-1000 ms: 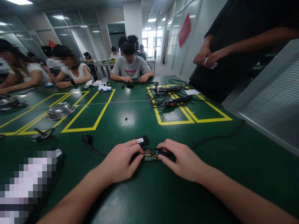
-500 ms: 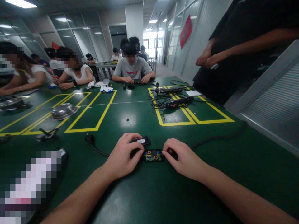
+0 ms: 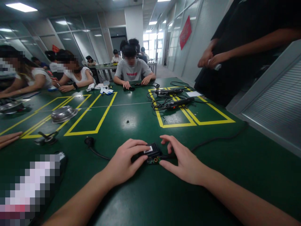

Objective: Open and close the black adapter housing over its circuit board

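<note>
Cover under left fingertips, circuit board just nearer us, right hand spread wide

Left to right. Black plug lies out beyond our left knuckles, apart from them; its cord runs toward our left hand and gets hidden there. Left fingers: narrow, holding the cover by its left end, fingertips at the white label, thumb low by the near edge. Whether the thumb also touches the board, we can't tell.

Key relation: the cover sits right at the left fingertips and hides the far part of the board. Both have their long axis running roughly crosswise, from our left fingers toward our right; the cover looks slightly tilted, exact angle unclear. Left hand is nearer the cover, and it's the one with a grip. We can't tell if the cover touches the board below it. What shows of the board, a copper ring included, lies between our two thumbs.

Right fingers: wide, index lifted off beyond the cover's right end, holding nothing we can see. Right thumb tip is at the board's right end; touching or just beside, can't tell. Black cable trails away past our right knuckles.
</note>
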A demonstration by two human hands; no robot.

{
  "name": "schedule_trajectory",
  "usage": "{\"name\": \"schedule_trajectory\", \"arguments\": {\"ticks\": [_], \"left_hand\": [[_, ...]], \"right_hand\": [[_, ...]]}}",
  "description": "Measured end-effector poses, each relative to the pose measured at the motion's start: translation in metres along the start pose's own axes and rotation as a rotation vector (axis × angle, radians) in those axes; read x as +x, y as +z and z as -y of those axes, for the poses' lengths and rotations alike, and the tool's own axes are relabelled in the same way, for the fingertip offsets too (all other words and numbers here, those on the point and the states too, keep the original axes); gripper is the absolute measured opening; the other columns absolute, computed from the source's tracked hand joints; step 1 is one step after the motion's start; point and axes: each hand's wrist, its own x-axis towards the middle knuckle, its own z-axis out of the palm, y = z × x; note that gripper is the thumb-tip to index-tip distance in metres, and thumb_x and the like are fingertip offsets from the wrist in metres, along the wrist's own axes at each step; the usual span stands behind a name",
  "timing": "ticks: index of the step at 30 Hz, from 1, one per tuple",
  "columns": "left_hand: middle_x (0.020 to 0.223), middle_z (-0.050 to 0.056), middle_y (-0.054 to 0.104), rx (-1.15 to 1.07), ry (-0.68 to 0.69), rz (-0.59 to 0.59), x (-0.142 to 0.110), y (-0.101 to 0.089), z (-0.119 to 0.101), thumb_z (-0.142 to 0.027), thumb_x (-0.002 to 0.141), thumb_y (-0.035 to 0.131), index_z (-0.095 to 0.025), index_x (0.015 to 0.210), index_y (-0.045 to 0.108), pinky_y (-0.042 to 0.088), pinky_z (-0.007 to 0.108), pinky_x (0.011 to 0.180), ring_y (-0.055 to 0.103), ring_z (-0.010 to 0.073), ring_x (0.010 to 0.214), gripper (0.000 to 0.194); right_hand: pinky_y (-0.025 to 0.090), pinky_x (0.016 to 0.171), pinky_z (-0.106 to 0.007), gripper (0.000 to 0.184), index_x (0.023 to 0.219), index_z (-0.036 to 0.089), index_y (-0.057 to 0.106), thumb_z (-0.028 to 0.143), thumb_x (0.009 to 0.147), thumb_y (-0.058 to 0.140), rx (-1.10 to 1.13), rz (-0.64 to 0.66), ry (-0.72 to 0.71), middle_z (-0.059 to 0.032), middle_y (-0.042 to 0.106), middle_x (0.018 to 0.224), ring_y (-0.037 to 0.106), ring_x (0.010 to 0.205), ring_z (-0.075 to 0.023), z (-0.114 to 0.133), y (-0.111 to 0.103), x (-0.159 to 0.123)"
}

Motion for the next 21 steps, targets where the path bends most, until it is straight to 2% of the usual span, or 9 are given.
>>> {"name": "schedule_trajectory", "arguments": {"ticks": [2, 5, 7, 16, 21], "left_hand": [[0.13, 0.009, 0.077, -0.007, 0.051, 0.068, -0.001, 0.001, -0.006, -0.021, 0.105, 0.066, -0.023, 0.129, 0.077, 0.061, 0.041, 0.102, 0.07, 0.024, 0.115, 0.027], [0.131, 0.009, 0.077, 0.004, 0.05, 0.118, -0.001, 0.003, -0.009, -0.019, 0.103, 0.068, -0.023, 0.13, 0.076, 0.06, 0.044, 0.103, 0.069, 0.0252, 0.115, 0.029], [0.131, 0.009, 0.077, 0.003, 0.038, 0.113, -0.001, 0.004, -0.008, -0.02, 0.103, 0.069, -0.024, 0.131, 0.076, 0.06, 0.043, 0.101, 0.069, 0.0248, 0.113, 0.029], [0.126, 0.009, 0.079, -0.026, 0.074, 0.062, 0.002, 0.008, -0.006, -0.026, 0.107, 0.068, -0.023, 0.128, 0.076, 0.059, 0.04, 0.099, 0.069, 0.0233, 0.11, 0.023], [0.126, 0.009, 0.079, -0.09, 0.063, -0.01, 0.001, 0.011, -0.005, -0.028, 0.107, 0.068, -0.024, 0.128, 0.075, 0.059, 0.04, 0.1, 0.069, 0.0235, 0.112, 0.022]], "right_hand": [[0.058, 0.084, -0.045, 0.071, 0.149, 0.025, 0.052, 0.043, 0.088, 0.083, -0.014, 0.025, -0.029, -0.012, 0.066, 0.13, 0.068, 0.094, -0.0257, 0.001, 0.0, 0.0], [0.059, 0.09, -0.045, 0.045, 0.128, 0.024, 0.068, 0.037, 0.088, 0.085, -0.037, 0.052, -0.084, -0.0103, 0.067, 0.129, 0.069, 0.106, -0.0283, 0.002, 0.0, 0.002], [0.058, 0.096, -0.045, 0.031, 0.119, 0.024, 0.072, 0.031, 0.091, 0.083, -0.041, 0.045, -0.108, -0.0089, 0.069, 0.125, 0.07, 0.111, -0.0282, 0.001, 0.0, 0.003], [0.057, 0.094, -0.045, 0.023, 0.118, 0.023, 0.072, 0.029, 0.095, 0.076, -0.002, 0.012, -0.154, -0.0086, 0.07, 0.117, 0.07, 0.106, -0.0271, -0.002, 0.001, 0.004], [0.057, 0.088, -0.041, 0.032, 0.121, 0.023, 0.067, 0.024, 0.091, 0.076, 0.039, 0.026, -0.173, -0.0087, 0.07, 0.118, 0.069, 0.101, -0.0255, -0.001, -0.003, 0.003]]}}
